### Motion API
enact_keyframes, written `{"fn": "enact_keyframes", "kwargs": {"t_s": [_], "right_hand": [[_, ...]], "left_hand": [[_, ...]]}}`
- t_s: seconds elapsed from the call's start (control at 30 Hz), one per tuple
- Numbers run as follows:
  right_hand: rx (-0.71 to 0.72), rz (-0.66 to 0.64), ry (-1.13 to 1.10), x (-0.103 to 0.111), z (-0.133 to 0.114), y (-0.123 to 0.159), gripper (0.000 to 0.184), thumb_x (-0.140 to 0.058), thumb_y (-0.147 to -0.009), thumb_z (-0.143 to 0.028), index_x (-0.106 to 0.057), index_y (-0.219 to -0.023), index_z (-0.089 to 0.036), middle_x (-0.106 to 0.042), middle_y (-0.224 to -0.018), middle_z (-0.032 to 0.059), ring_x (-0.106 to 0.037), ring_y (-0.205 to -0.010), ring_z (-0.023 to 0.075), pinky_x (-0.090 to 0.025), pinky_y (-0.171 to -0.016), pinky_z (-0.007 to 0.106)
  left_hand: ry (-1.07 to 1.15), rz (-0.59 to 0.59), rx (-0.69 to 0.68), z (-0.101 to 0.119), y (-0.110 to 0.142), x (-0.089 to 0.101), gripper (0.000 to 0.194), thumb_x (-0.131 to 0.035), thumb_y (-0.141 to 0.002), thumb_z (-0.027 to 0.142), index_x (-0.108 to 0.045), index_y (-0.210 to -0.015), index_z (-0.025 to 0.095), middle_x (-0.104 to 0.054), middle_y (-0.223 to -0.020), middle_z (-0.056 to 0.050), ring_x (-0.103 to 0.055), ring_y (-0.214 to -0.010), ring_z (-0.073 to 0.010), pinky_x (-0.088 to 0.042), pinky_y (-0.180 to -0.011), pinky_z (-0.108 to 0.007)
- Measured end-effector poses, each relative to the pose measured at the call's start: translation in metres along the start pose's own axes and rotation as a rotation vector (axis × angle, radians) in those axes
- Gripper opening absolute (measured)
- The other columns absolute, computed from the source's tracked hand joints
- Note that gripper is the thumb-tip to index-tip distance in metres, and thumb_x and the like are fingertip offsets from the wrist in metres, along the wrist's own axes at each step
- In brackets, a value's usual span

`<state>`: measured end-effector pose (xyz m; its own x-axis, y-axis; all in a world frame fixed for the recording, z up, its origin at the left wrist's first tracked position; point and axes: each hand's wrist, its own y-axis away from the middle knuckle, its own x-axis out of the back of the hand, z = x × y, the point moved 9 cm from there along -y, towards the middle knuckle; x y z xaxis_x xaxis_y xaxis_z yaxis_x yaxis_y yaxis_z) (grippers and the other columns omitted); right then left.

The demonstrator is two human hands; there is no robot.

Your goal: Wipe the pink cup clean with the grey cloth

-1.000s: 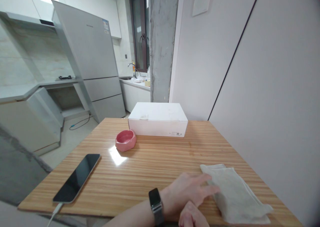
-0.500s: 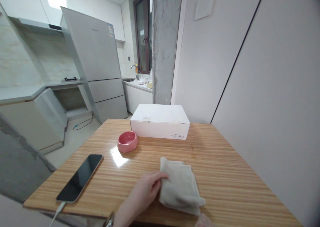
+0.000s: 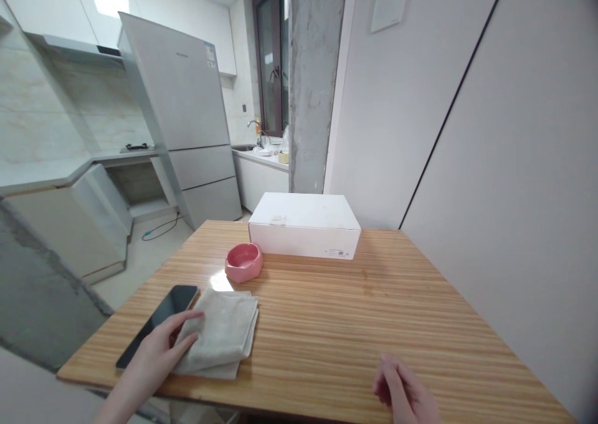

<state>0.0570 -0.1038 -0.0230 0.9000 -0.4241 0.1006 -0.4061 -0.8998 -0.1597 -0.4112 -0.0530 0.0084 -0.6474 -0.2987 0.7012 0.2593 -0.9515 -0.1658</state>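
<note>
A folded grey-beige cloth (image 3: 222, 330) lies on the left part of the table, its left edge against and partly over a dark phone (image 3: 159, 318). My left hand (image 3: 163, 343) rests at the cloth's left side, above the phone. Its index finger and thumb are apart, with their tips on top of the cloth; the other fingers are mostly hidden. Near the front edge on the right, my right hand (image 3: 404, 390) is loosely curled, with nothing visible in it.
A pink bowl (image 3: 243, 263) stands behind the cloth. Behind that, a closed white box (image 3: 303, 225) sits at the far edge of the wood-grain table (image 3: 336, 324). A white wall (image 3: 490, 162) borders the right side; a refrigerator (image 3: 182, 88) stands beyond the table.
The cloth has moved left with my left hand, from the middle front to beside the phone. The finger and thumb have spread apart. My right hand has come further into view.
</note>
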Motion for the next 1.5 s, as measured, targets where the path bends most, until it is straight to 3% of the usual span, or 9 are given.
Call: {"fn": "enact_keyframes", "kwargs": {"t_s": [0.1,0.13,0.17,0.2,0.3,0.4,0.5,1.0,1.5], "right_hand": [[-0.038,-0.157,-0.061,-0.02,-0.002,-0.017,0.05,-0.058,-0.078,-0.063,-0.058,-0.055,-0.019,-0.054,-0.049,0.0009,-0.049,-0.046,0.0141,-0.039,-0.045,0.025],[-0.043,-0.186,-0.093,-0.027,-0.005,-0.021,0.048,-0.06,-0.076,-0.063,-0.058,-0.056,-0.019,-0.056,-0.05,0.0013,-0.05,-0.046,0.0141,-0.04,-0.044,0.025],[-0.05,-0.207,-0.119,-0.034,-0.008,-0.025,0.047,-0.061,-0.076,-0.062,-0.058,-0.057,-0.019,-0.057,-0.05,0.0013,-0.05,-0.046,0.014,-0.04,-0.045,0.025],[-0.053,-0.201,-0.143,-0.04,-0.011,-0.027,0.045,-0.061,-0.077,-0.06,-0.059,-0.059,-0.019,-0.058,-0.051,0.0013,-0.051,-0.047,0.0141,-0.041,-0.046,0.024],[-0.078,-0.256,-0.194,-0.065,-0.015,-0.027,0.046,-0.06,-0.078,-0.06,-0.057,-0.057,-0.019,-0.057,-0.05,0.0009,-0.05,-0.047,0.0134,-0.04,-0.046,0.024],[-0.145,-0.337,-0.213,-0.087,-0.005,-0.017,0.049,-0.059,-0.078,-0.062,-0.054,-0.054,-0.019,-0.055,-0.049,0.0,-0.049,-0.046,0.0125,-0.038,-0.046,0.024],[-0.174,-0.393,-0.174,-0.099,0.006,-0.006,0.051,-0.055,-0.079,-0.065,-0.052,-0.056,-0.019,-0.052,-0.05,-0.0013,-0.046,-0.045,0.0116,-0.035,-0.046,0.024],[0.029,-0.487,0.125,-0.104,0.002,0.006,0.042,-0.042,-0.091,-0.053,-0.047,-0.063,-0.021,-0.046,-0.06,-0.0014,-0.048,-0.059,0.0162,-0.037,-0.058,0.028],[0.023,-0.434,0.134,-0.099,0.004,0.003,0.044,-0.047,-0.086,-0.056,-0.049,-0.06,-0.021,-0.048,-0.056,-0.0017,-0.048,-0.056,0.0155,-0.04,-0.054,0.025]], "left_hand": [[-0.09,0.351,-0.167,0.058,0.022,0.012,0.029,-0.055,-0.074,0.047,-0.07,-0.092,0.031,-0.065,-0.113,-0.005,-0.053,-0.115,-0.0369,-0.036,-0.104,-0.053],[-0.037,0.375,-0.234,0.081,0.03,0.004,0.027,-0.053,-0.079,0.043,-0.069,-0.095,0.029,-0.063,-0.116,-0.006,-0.054,-0.114,-0.0335,-0.037,-0.105,-0.049],[0.05,0.321,-0.288,0.103,0.037,-0.012,0.025,-0.052,-0.082,0.041,-0.069,-0.096,0.028,-0.064,-0.112,-0.006,-0.058,-0.109,-0.0298,-0.042,-0.101,-0.044],[0.149,0.19,-0.323,0.122,0.041,-0.035,0.023,-0.051,-0.085,0.039,-0.069,-0.092,0.028,-0.067,-0.103,-0.005,-0.062,-0.098,-0.0259,-0.048,-0.091,-0.039],[0.408,-0.195,-0.247,0.157,0.053,-0.108,0.031,-0.046,-0.091,0.041,-0.07,-0.091,0.021,-0.068,-0.076,-0.004,-0.062,-0.067,-0.0175,-0.048,-0.059,-0.026],[0.54,-0.323,-0.18,0.168,0.059,-0.153,0.037,-0.046,-0.092,0.044,-0.07,-0.087,0.017,-0.058,-0.058,0.0,-0.054,-0.054,-0.0126,-0.039,-0.052,-0.022],[0.574,-0.376,-0.156,0.167,0.061,-0.175,0.038,-0.046,-0.092,0.043,-0.068,-0.082,0.015,-0.055,-0.056,0.002,-0.05,-0.053,-0.0114,-0.035,-0.053,-0.021],[0.416,-0.438,-0.263,0.173,0.075,-0.181,0.034,-0.043,-0.094,0.034,-0.064,-0.074,0.017,-0.06,-0.063,0.001,-0.052,-0.06,-0.0112,-0.032,-0.058,-0.02],[0.408,-0.44,-0.261,0.173,0.074,-0.181,0.033,-0.043,-0.094,0.034,-0.062,-0.073,0.017,-0.059,-0.062,0.001,-0.051,-0.059,-0.0108,-0.032,-0.057,-0.02]]}}
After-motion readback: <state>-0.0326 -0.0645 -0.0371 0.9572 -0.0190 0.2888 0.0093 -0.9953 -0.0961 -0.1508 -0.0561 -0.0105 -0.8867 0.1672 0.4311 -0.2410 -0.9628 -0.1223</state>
